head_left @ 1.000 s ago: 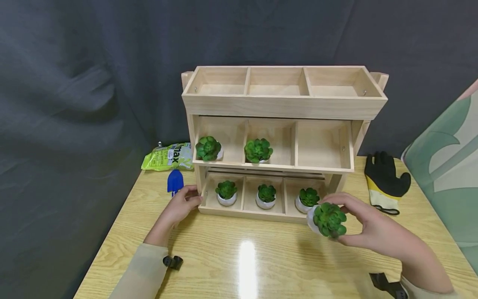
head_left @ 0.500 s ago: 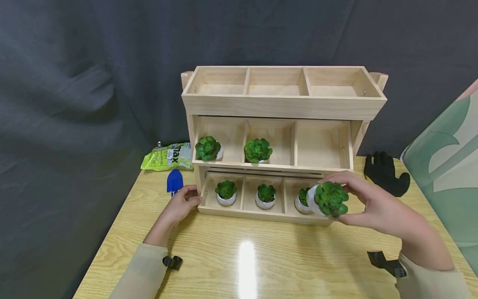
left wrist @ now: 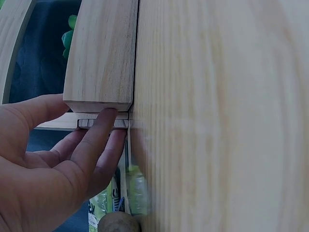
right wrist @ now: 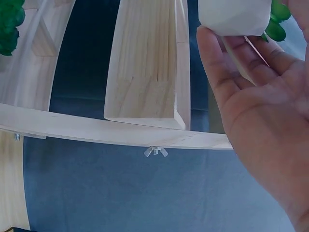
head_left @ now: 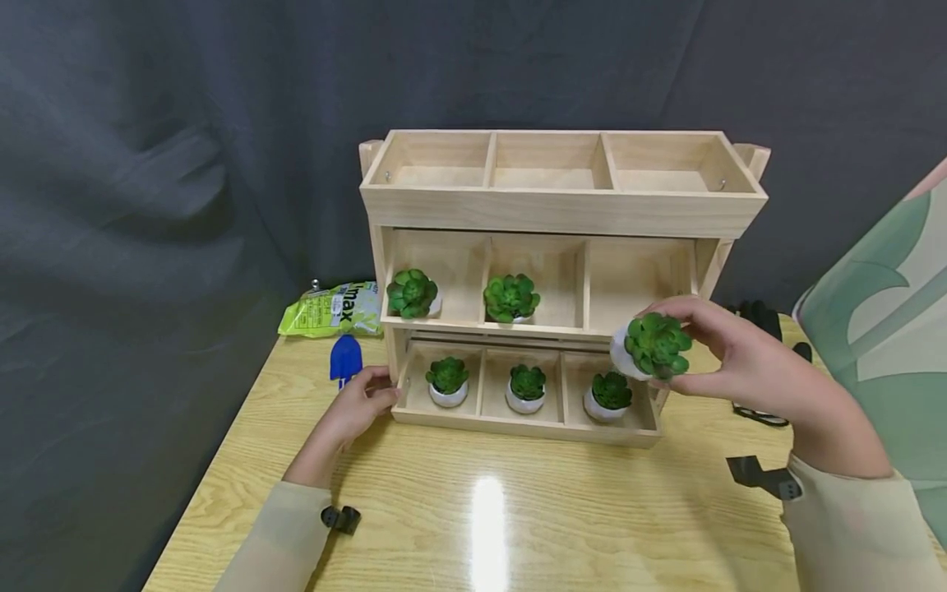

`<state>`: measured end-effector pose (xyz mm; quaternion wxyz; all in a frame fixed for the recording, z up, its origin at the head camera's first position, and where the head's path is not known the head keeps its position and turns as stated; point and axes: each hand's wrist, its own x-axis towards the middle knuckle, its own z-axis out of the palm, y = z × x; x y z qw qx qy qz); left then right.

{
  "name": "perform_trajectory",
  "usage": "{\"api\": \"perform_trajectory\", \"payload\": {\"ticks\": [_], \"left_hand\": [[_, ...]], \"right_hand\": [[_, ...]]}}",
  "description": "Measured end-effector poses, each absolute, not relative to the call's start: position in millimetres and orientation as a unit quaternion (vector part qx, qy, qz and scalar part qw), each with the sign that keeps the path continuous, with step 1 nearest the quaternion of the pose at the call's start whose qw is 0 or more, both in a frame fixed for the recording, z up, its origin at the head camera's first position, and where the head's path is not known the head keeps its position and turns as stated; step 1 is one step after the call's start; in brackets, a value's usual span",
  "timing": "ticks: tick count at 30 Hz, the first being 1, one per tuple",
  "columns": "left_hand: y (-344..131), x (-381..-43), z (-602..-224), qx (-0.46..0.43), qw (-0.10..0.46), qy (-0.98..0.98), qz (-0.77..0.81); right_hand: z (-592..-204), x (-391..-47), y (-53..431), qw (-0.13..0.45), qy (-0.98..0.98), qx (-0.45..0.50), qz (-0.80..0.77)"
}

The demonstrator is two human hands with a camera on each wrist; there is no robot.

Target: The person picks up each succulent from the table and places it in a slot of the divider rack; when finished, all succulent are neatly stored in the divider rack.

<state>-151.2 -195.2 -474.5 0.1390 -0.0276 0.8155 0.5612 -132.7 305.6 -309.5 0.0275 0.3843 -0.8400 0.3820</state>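
Note:
My right hand [head_left: 747, 362] holds a small artificial succulent [head_left: 657, 344] in a white pot [right wrist: 234, 17], thumb and fingers round the pot. The plant is tipped with its leaves toward the head camera, in front of the middle tier's right end. My left hand [head_left: 357, 411] touches the left end of the bottom tier of a wooden three-tier planter shelf [head_left: 562, 215]; its fingertips rest on the tray's end in the left wrist view. Succulents stand in all three bottom compartments, including one at the right [head_left: 611, 391]. Two more sit in the middle tier's left [head_left: 412, 293] and centre [head_left: 511, 298].
The top tier's three compartments hold nothing. Left of the shelf lie a green bag [head_left: 325, 311] and a blue toy shovel [head_left: 345, 356]. A black work glove [head_left: 762, 316] lies at the right, partly hidden behind my right hand. A dark cloth [head_left: 222, 164] hangs behind.
My right hand has lifted the potted succulent from before the bottom tier to the middle tier's height, uncovering the bottom right plant. My left hand stays in place.

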Motion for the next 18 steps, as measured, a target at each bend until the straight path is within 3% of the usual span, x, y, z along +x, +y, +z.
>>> {"api": "perform_trajectory", "payload": {"ticks": [9,18], "left_hand": [[-195.3,-152.1,-475.4,-0.031,0.142,0.814,0.562],[-195.4,-152.9,-475.6,-0.033,0.146,0.81,0.566]], "right_hand": [[-303.4,-158.6,302.5,0.043,-0.862,0.339,0.374],[-293.3,-178.6,294.4,0.002,-0.913,0.206,0.353]]}}
